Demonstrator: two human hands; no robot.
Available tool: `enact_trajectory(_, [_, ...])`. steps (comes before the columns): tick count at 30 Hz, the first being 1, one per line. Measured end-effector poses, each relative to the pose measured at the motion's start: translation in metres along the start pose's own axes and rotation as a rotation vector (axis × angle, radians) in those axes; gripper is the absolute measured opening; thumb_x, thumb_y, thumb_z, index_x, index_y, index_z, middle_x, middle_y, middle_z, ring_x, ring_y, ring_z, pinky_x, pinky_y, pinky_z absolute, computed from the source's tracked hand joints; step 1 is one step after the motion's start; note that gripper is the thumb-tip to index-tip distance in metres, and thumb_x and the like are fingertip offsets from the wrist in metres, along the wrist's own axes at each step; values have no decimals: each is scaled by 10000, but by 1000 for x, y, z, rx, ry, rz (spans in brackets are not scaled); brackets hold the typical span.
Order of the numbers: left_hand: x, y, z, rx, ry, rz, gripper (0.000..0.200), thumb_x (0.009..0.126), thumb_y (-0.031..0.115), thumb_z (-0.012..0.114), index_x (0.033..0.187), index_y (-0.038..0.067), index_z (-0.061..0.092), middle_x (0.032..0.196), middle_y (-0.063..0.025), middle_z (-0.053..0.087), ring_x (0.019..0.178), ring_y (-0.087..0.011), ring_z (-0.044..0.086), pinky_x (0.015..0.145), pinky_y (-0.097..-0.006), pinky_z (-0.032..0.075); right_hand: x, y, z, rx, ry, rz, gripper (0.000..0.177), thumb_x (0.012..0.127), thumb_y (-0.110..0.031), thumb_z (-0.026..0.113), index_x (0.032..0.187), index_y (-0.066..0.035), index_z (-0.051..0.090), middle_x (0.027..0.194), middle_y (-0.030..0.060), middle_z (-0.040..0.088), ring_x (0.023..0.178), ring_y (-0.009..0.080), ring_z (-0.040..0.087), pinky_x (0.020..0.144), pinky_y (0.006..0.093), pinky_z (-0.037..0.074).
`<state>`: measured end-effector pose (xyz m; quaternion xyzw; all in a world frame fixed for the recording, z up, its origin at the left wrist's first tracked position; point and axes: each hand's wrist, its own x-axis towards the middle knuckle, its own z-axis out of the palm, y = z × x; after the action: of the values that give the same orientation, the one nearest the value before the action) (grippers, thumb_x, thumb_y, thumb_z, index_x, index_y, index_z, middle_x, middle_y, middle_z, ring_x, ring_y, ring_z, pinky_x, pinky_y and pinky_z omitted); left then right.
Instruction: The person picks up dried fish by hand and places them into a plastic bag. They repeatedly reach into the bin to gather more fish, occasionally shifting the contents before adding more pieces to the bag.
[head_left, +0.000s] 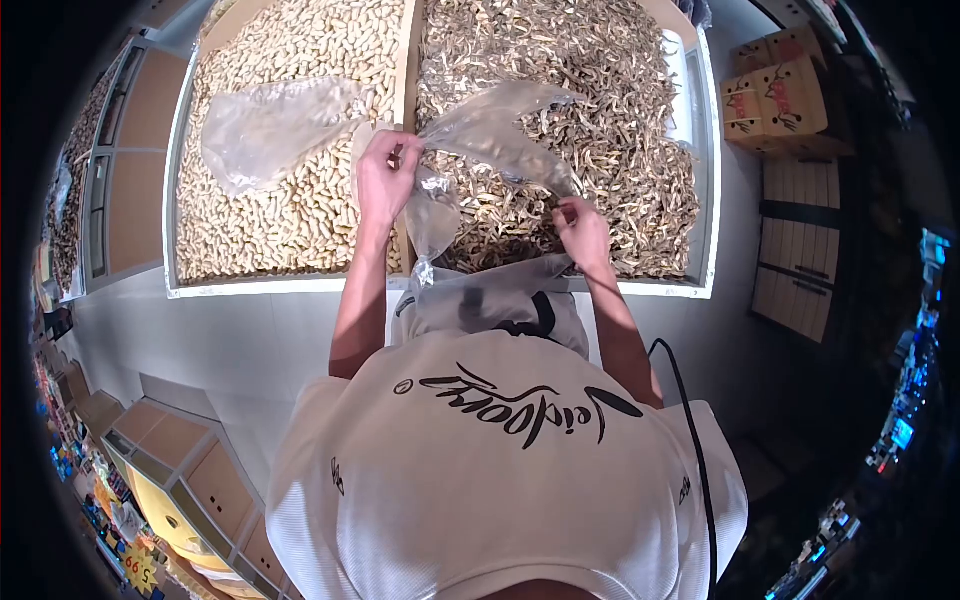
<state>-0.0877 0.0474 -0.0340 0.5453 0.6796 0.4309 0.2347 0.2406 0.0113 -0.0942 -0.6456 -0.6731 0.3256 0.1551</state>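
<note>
We were in a dry-goods shop or market: an open display bin (240, 291) held loose peanuts (265, 225) and dried brown strips (610, 130), near printed cartons (785, 100) and a yellow price sign (140, 566).

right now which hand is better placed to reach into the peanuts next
Probably the left hand: it is by the divider, next to the peanuts, while the right hand is over by the brown dried pieces. Both hold clear plastic.

Pale grey floor (130, 320) shows at left. Printed cardboard cartons (785, 100) stand at right, wood-panelled cabinets (222, 488) near left. Blue lights (903, 433) glow far right.
</note>
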Motion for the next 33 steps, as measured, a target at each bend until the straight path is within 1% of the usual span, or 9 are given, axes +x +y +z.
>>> enact_trajectory(3, [5, -5, -4, -61, -7, 17, 143, 880, 146, 711, 946, 24, 747, 934, -88, 704, 801, -210, 665, 715, -307, 502, 0, -8, 8, -208, -6, 55, 513, 881, -392, 723, 1213, -10, 635, 1094, 273, 668, 1018, 438, 658, 892, 488, 537])
enact_trajectory(6, [11, -4, -8, -84, 4, 55, 139, 879, 138, 709, 943, 19, 741, 939, -81, 699, 808, -198, 656, 725, -303, 495, -8, -30, 17, -190, -89, 11, 573, 851, -423, 746, 1234, -12, 633, 1156, 261, 653, 1033, 430, 657, 912, 489, 532])
enact_trajectory(12, [11, -14, -11, -119, -55, 79, 125, 887, 128, 715, 950, 20, 716, 950, -49, 687, 794, -144, 614, 690, -265, 471, -15, -62, 22, 158, -311, -277, 390, 835, -323, 775, 1152, -112, 691, 1136, 155, 658, 978, 374, 674, 884, 433, 558])
enact_trajectory(16, [14, -16, -15, -100, -84, 54, 131, 887, 126, 714, 966, 21, 718, 966, -57, 688, 813, -159, 619, 715, -276, 477, -6, -69, 25, -102, -78, -404, 352, 802, -301, 802, 1097, -131, 715, 1137, 130, 640, 1055, 328, 648, 915, 412, 546])
enact_trajectory(17, [14, -16, -15, -101, -88, 48, 131, 888, 124, 713, 969, 21, 718, 972, -61, 689, 821, -165, 621, 723, -279, 479, -5, -73, 22, -180, -152, -327, 539, 759, -366, 832, 1228, -153, 670, 1313, 177, 557, 1239, 364, 548, 1005, 457, 504])
enact_trajectory(20, [12, -15, -14, -130, -87, 107, 127, 877, 117, 707, 966, 32, 739, 937, -69, 675, 802, -183, 618, 719, -293, 469, -3, -89, 23, -413, -229, -276, 846, 689, -475, 860, 1414, -184, 535, 1507, 245, 359, 1373, 436, 397, 1078, 538, 440])
enact_trajectory(21, [12, -14, -14, -129, -107, 106, 128, 874, 110, 706, 968, 28, 737, 941, -70, 675, 803, -186, 616, 722, -292, 468, -1, -87, 29, -441, -338, -257, 1099, 610, -567, 875, 1524, -206, 383, 1595, 269, 184, 1425, 490, 283, 1109, 607, 382])
enact_trajectory(28, [-2, -8, -20, -173, -215, 183, 111, 843, 58, 699, 938, 2, 714, 991, -87, 675, 938, -218, 655, 850, -304, 492, -18, -90, 55, -474, -486, -221, 1101, 584, -528, 889, 1508, -191, 393, 1588, 277, 204, 1417, 504, 294, 1116, 648, 329])
enact_trajectory(33, [-18, 0, -30, -238, -405, 331, 113, 759, 1, 718, 868, 2, 688, 1030, -77, 677, 995, -240, 654, 910, -340, 499, -29, -82, 80, -568, -210, -309, 898, 731, -478, 768, 1505, -203, 403, 1481, 263, 325, 1405, 504, 294, 1109, 687, 271])
